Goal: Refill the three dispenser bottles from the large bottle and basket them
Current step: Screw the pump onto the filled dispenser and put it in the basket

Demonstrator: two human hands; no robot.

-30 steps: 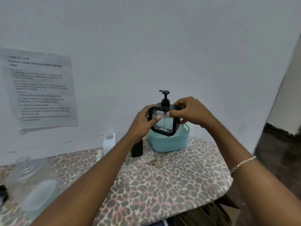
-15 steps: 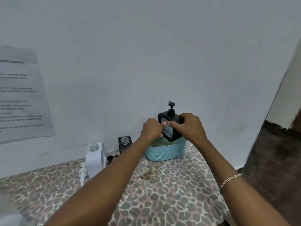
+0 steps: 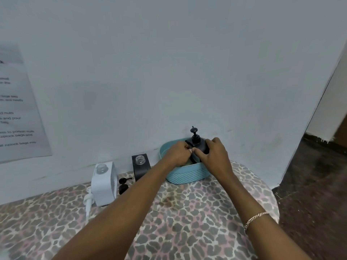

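A black-framed dispenser bottle [image 3: 197, 142] with its pump on sits low inside the teal basket [image 3: 185, 175] by the wall. My left hand [image 3: 177, 152] and my right hand [image 3: 213, 152] both grip its sides from the front. Left of the basket stand a black dispenser bottle [image 3: 140, 167] and a white dispenser bottle [image 3: 103, 182], each with an open neck. A black pump head [image 3: 123, 184] lies between them and a white pump head [image 3: 88, 200] lies beside the white one. The large bottle is out of view.
The table has a leopard-print cover [image 3: 178, 222] and butts against a pale wall. A printed paper sheet [image 3: 16, 113] hangs on the wall at the left. The table's rounded right edge drops to a dark floor [image 3: 315, 194].
Both hands have lowered the black-framed bottle from above the basket down into it. My view has shifted right, so the large clear bottle has left the frame.
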